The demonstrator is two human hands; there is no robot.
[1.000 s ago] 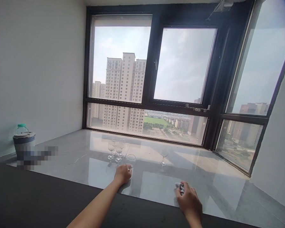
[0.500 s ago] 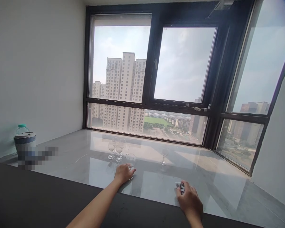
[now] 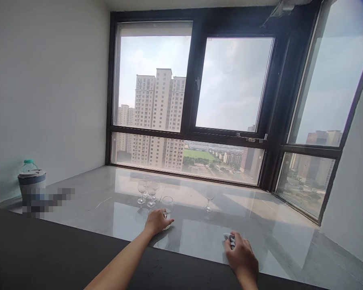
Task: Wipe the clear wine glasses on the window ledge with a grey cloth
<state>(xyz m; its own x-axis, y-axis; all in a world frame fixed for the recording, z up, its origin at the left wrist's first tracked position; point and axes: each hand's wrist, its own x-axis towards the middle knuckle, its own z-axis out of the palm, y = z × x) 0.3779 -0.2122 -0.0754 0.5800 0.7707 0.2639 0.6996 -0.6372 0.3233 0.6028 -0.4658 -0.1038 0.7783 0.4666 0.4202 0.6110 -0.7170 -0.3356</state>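
My left hand [image 3: 156, 222] reaches out over the glossy grey sill [image 3: 245, 219] and closes around the lower part of a clear stemmed glass [image 3: 167, 204], whose bowl shows above my fingers. Just behind it stands a cluster of wine glasses [image 3: 148, 191]. A single small wine glass [image 3: 209, 199] stands apart to the right. My right hand [image 3: 241, 255] rests on the sill near the front edge, fingers curled over a small white cloth [image 3: 230, 238] that peeks out at my fingertips.
A dark counter edge [image 3: 48, 249] runs across the front. At the far left stands a water jug [image 3: 28, 166] behind a grey and white bucket [image 3: 32, 186]. Large dark-framed windows [image 3: 193, 100] close off the back and right; a white wall is on the left.
My left hand has shifted slightly right along the glass's base. The right hand stays on the cloth. The view has tipped a little.
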